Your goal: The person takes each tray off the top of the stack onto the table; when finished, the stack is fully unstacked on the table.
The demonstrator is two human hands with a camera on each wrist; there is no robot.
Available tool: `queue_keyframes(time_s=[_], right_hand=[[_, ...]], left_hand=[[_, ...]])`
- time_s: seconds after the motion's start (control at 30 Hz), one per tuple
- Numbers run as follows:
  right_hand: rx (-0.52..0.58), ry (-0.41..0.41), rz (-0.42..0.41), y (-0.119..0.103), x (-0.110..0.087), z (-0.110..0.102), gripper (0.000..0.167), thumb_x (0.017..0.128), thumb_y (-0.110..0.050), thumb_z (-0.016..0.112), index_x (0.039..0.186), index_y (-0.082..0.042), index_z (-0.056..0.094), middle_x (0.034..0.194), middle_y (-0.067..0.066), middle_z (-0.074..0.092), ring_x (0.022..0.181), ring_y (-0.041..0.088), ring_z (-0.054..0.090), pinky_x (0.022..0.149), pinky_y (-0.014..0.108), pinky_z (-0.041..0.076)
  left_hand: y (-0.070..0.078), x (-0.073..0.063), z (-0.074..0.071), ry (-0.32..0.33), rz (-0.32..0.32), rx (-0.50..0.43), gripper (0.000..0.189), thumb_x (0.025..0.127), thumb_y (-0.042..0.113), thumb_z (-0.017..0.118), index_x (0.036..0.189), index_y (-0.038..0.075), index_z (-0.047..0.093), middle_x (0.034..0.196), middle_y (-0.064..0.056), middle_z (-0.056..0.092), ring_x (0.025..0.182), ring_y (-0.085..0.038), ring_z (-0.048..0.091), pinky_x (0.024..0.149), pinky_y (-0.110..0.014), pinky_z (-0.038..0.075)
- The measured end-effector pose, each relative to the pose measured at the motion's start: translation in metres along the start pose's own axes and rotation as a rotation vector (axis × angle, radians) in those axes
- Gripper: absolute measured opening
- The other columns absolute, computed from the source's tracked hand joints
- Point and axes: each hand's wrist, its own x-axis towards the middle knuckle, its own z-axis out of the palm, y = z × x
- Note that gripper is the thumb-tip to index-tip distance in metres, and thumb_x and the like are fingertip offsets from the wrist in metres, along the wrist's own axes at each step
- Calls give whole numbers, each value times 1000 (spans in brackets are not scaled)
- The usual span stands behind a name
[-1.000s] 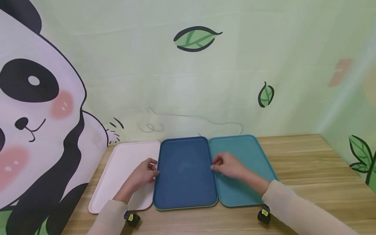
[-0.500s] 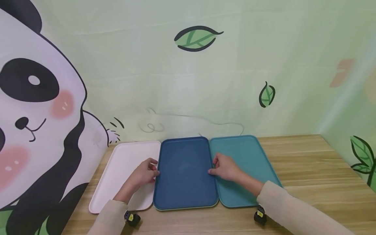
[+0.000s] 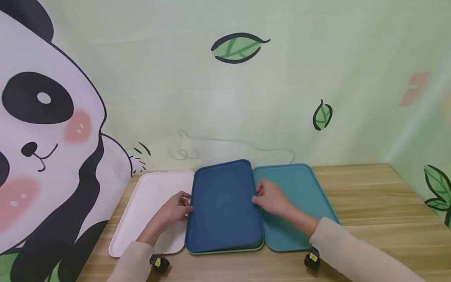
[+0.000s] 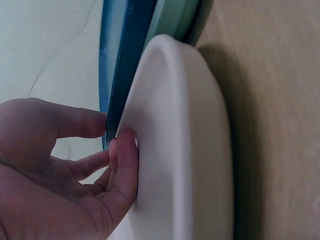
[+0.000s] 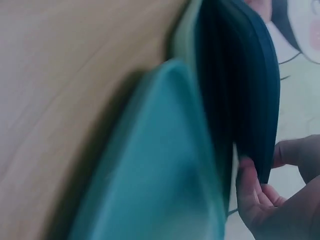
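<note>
A dark blue rectangular tray (image 3: 222, 207) is tilted up off a light green tray (image 4: 172, 20), its right side higher than its left. My right hand (image 3: 273, 198) grips its right edge, thumb on the upper side and fingers underneath, as the right wrist view shows. At the opposite edge, my left hand (image 3: 175, 208) pinches the rim between thumb and fingers, with the fingertips close over the white tray (image 3: 155, 196). To the right lies a teal tray (image 3: 290, 188), partly covered by my right forearm. Most of the light green tray is hidden under the blue one.
All the trays are on a wood-grain table (image 3: 363, 203), side by side near its back edge. Behind it hangs a pale green cloth (image 3: 169, 86) printed with a panda and leaves. A thin cord (image 3: 243, 143) runs along the cloth.
The right hand has shifted left onto the blue tray's edge and taken hold. The blue tray has risen, mostly at its right and far side, opening a gap above the green tray.
</note>
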Motion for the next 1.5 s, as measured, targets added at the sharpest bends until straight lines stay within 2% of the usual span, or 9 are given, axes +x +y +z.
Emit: queue_keyframes(time_s=[0.13, 0.23, 0.37, 0.63, 0.83, 0.93, 1.03, 1.27, 1.5], right_hand=[[111, 0, 62, -11, -2, -5, 29, 84, -8, 67, 107, 0, 52, 79, 8, 61, 57, 19, 61, 56, 33, 51], [239, -23, 133, -16, -6, -7, 38, 86, -8, 67, 119, 1, 51, 85, 10, 64, 64, 21, 63, 61, 37, 53], [400, -67, 204, -18, -10, -9, 42, 89, -7, 63, 126, 6, 49, 92, 14, 65, 77, 22, 63, 67, 40, 54], [545, -106, 211, -18, -8, -13, 42, 92, -3, 56, 132, 6, 45, 101, 18, 63, 87, 26, 64, 74, 40, 54], [574, -93, 211, -13, -7, -23, 40, 92, -3, 56, 131, 4, 48, 104, 17, 63, 91, 24, 62, 77, 40, 52], [575, -77, 228, -8, -11, -35, 41, 91, -6, 57, 130, 3, 49, 108, 16, 62, 93, 23, 60, 79, 41, 51], [584, -71, 239, 0, -19, -53, 43, 92, -8, 58, 132, 2, 47, 112, 16, 60, 95, 23, 59, 82, 40, 50], [569, -46, 201, 30, -45, -108, 51, 94, -14, 57, 138, 5, 38, 120, 18, 55, 97, 19, 58, 86, 39, 49], [559, -25, 196, 68, -73, -163, 60, 96, -18, 56, 141, 9, 29, 106, 5, 62, 91, 16, 63, 80, 34, 52]], left_hand=[[-1, 1, 0, -1, 14, -4, 39, 87, 4, 60, 124, -1, 49, 95, -12, 51, 77, -21, 55, 63, -33, 52], [0, 2, 0, -3, 18, -4, 39, 87, 4, 60, 125, -1, 49, 95, -12, 51, 78, -21, 55, 63, -33, 52], [0, 2, -1, -11, 13, -7, 40, 88, 4, 60, 125, -1, 48, 93, -12, 51, 78, -22, 55, 63, -33, 52], [-4, 1, -4, -44, -12, -33, 46, 89, 9, 59, 133, 3, 46, 100, -13, 53, 83, -22, 56, 68, -34, 54], [-4, -2, -2, -27, -15, -12, 46, 93, 17, 56, 135, 2, 45, 106, -14, 55, 87, -21, 57, 68, -33, 55], [-3, -3, 0, -22, 9, -16, 46, 91, 12, 56, 134, 0, 45, 102, -15, 55, 83, -22, 57, 66, -33, 55], [0, -4, 1, -9, 28, 14, 50, 85, 5, 56, 133, -2, 46, 96, -13, 54, 79, -21, 57, 64, -33, 54], [3, -4, 2, 16, 20, 76, 53, 82, 1, 56, 133, -2, 44, 94, -11, 52, 76, -19, 55, 62, -30, 53], [6, -5, 2, 25, 10, 90, 52, 83, 1, 57, 133, -1, 45, 94, -11, 53, 73, -19, 56, 60, -30, 52]])
